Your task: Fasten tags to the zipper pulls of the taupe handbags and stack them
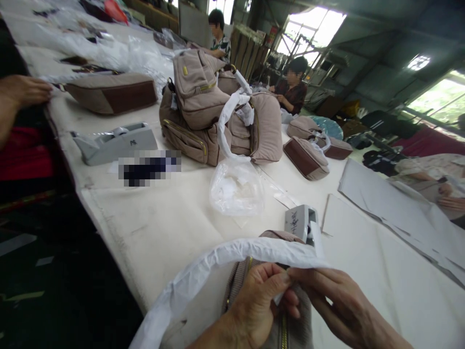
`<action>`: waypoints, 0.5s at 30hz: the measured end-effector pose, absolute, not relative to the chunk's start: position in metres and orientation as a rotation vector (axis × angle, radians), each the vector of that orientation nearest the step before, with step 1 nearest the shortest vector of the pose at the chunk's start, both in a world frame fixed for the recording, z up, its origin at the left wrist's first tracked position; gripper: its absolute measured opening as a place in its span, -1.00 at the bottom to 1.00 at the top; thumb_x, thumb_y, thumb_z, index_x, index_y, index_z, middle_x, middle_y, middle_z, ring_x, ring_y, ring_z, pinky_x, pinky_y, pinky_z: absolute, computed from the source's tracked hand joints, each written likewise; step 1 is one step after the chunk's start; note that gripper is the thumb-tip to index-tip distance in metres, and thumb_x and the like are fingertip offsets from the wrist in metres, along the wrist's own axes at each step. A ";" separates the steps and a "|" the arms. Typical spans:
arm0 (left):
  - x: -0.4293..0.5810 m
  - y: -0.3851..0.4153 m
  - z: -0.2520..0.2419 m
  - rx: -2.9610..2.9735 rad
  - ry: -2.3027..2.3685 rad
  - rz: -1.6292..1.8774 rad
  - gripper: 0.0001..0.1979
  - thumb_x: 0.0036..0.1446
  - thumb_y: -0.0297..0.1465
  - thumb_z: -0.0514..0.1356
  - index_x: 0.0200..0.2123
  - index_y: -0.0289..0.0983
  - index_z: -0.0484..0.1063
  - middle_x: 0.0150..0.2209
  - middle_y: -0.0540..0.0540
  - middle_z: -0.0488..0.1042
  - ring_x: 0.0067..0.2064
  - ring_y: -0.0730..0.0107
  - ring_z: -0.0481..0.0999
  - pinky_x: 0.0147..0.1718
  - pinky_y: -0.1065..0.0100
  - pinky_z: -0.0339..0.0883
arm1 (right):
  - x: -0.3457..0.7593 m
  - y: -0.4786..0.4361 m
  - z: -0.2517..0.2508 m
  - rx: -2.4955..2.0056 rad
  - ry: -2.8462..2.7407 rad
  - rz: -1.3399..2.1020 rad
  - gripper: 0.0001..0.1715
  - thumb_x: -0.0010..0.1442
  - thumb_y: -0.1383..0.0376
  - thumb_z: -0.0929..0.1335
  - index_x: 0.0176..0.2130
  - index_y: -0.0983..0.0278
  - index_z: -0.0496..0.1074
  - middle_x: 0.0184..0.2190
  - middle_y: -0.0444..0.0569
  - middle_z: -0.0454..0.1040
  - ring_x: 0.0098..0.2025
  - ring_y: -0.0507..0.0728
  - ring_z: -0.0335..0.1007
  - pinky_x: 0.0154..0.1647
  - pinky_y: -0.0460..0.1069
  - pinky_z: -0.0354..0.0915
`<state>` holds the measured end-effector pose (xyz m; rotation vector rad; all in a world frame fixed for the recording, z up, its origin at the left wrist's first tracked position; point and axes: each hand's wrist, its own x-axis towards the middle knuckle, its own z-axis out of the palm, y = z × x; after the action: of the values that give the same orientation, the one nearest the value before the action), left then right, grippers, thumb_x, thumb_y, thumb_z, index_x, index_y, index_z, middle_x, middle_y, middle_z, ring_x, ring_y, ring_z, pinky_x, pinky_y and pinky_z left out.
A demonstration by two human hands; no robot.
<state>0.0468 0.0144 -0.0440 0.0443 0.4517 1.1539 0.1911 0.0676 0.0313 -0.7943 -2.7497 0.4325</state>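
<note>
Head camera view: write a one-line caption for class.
Left hand and right hand pinch white wrapping over a taupe zippered bag.

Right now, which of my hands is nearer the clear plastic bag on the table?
Left. Your left hand is below the clear plastic bag and a little to its right; your right hand is farther right, also below it. Neither touches it.

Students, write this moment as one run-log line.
left hand: pinches white wrap | right hand: pinches same wrap | under hands: taupe zippered bag | nearby: grey tape dispenser
</note>
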 end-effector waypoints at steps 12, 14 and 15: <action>0.040 0.017 -0.041 0.100 0.516 1.051 -0.78 -0.12 -0.37 0.26 -0.39 -0.40 0.45 -0.64 -0.05 0.45 -0.63 0.49 0.39 -0.53 0.40 0.34 | 0.217 0.037 -0.023 -0.760 -2.445 0.070 -0.39 0.14 0.47 0.35 0.16 0.20 0.28 -0.15 0.07 0.51 -0.13 0.16 0.48 -0.17 -0.03 0.43; 0.040 0.016 -0.039 0.102 0.577 1.085 -0.79 -0.12 -0.39 0.19 -0.38 -0.40 0.46 -0.64 -0.05 0.45 -0.62 0.47 0.39 -0.51 0.37 0.35 | 0.216 0.024 -0.028 -0.842 -2.319 0.101 -0.39 0.12 0.52 0.33 0.15 0.20 0.29 -0.16 0.05 0.52 -0.17 0.14 0.49 -0.21 -0.06 0.45; 0.041 0.016 -0.038 0.096 0.610 1.097 -0.77 -0.09 -0.37 0.17 -0.37 -0.41 0.47 -0.65 -0.05 0.44 -0.62 0.46 0.39 -0.50 0.36 0.35 | 0.216 0.018 -0.030 -0.882 -2.288 0.127 -0.40 0.12 0.53 0.31 0.13 0.21 0.31 -0.16 0.04 0.51 -0.17 0.13 0.49 -0.21 -0.07 0.45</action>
<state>0.0412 0.0165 -0.0379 0.0962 0.6096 1.0973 0.2161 0.0179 -0.0297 -0.8818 -2.2877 0.1265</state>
